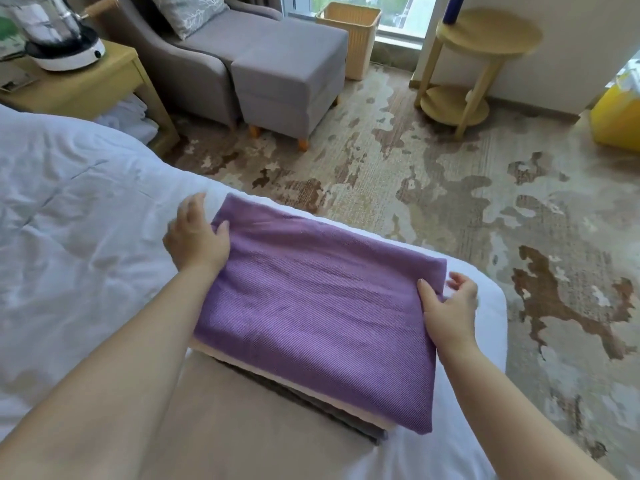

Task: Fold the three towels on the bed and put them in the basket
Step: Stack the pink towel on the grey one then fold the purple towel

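Purple towel (311,299) stretches between left hand (195,237) and right hand (450,306), each grip clamped on one end

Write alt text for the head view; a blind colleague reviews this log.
A left hand and a right hand grip opposite ends of a folded purple towel, stacked on a cream towel and a grey towel on a white bed. A basket stands by the window, beyond a grey armchair.

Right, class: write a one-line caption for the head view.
Left hand and right hand grip a folded purple towel atop a cream towel and a grey towel on the bed.
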Motion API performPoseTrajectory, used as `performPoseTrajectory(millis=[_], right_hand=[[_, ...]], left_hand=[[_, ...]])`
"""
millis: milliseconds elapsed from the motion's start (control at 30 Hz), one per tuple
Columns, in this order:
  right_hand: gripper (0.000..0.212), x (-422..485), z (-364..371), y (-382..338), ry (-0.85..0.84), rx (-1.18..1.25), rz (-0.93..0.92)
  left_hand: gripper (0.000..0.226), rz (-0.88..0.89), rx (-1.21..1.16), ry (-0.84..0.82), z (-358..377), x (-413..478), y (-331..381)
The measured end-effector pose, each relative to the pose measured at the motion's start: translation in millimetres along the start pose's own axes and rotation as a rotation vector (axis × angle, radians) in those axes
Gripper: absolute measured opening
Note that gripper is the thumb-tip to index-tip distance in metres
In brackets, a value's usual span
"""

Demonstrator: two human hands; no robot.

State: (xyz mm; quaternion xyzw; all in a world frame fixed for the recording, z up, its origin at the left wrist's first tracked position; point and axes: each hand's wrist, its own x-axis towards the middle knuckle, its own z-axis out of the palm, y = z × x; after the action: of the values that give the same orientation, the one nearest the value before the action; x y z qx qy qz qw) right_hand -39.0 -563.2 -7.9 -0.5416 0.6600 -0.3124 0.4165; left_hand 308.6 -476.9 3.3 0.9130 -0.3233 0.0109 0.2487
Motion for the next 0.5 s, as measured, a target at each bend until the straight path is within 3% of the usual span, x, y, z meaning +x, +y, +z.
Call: performPoseTrajectory(millis=[67,100,167,200,267,333,500], right_hand=[[0.049,-7.7,-0.9,-8.4,0.138,-0.171,-0.3],[0.047,-13.7,2.3,-15.1,0.143,-0.216,-0.462],[0.047,-23.8,16.6,-29.0,-0.009,-0.367,-0.657],[0.052,-27.6,26.8,-33.7,-0.121,-0.5,-0.711],[0.061,-28.4,46.7,-33.7,-0.281,-0.776,-0.74],[0.068,-17.8,56.2,-24.0,-0.344,-0.915,-0.641],[0.081,6.2,42.7,11.2,-0.327,-0.931,-0.332]], left_hand=[[0.041,0.346,0.021,0.243,-4.7,-20.8,13.5],[0.036,0.574,-0.016,0.26,-4.4,-33.8,20.2],[0.037,0.887,0.018,0.088,0.4,-56.3,30.8],[0.043,0.922,0.101,-0.046,3.6,-63.0,35.3],[0.058,0.82,0.279,-0.266,11.0,-62.5,35.8],[0.069,0.649,0.378,-0.372,20.8,-48.1,23.7],[0.081,0.389,0.411,-0.463,38.3,-24.4,-19.1]])
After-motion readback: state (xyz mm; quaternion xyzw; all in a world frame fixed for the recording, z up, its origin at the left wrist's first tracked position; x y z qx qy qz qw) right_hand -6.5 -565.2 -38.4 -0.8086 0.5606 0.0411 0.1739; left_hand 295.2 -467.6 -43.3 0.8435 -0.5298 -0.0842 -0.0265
